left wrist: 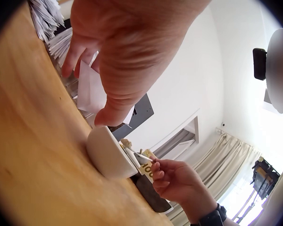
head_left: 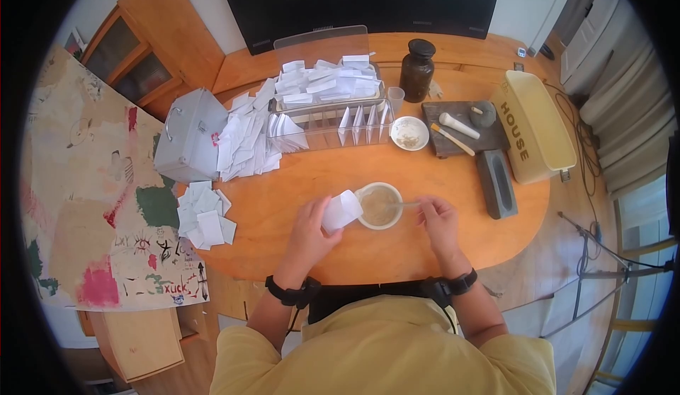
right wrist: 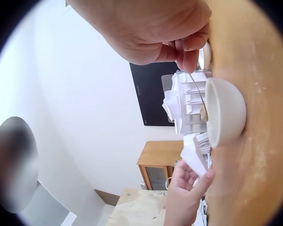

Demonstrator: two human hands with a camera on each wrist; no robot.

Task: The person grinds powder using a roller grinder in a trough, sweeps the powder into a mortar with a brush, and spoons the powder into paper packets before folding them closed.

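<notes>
My left hand [head_left: 309, 231] holds a small white paper envelope [head_left: 343, 211] by its sides, tilted at the left rim of the white bowl [right wrist: 228, 113]. Inside the bowl lies pale brown powder [head_left: 378, 209]. On the other side, my right hand [head_left: 439, 226] pinches the thin handle of a small spoon [right wrist: 197, 88] between thumb and fingertips. A heap of tan powder [right wrist: 203, 114] sits on the spoon's tip, which is at the bowl's rim in the right wrist view. The envelope's mouth faces the bowl.
White envelopes fill a clear box [head_left: 329, 139], with loose piles [head_left: 248, 140] beside a silver case [head_left: 191, 133]. Behind the bowl stand a powder-dusted dish [head_left: 409, 134] and a dark jar [head_left: 417, 73]. Rightward are a stone slab [head_left: 453, 144], a grey trough [head_left: 497, 182] and a yellow bin [head_left: 542, 126].
</notes>
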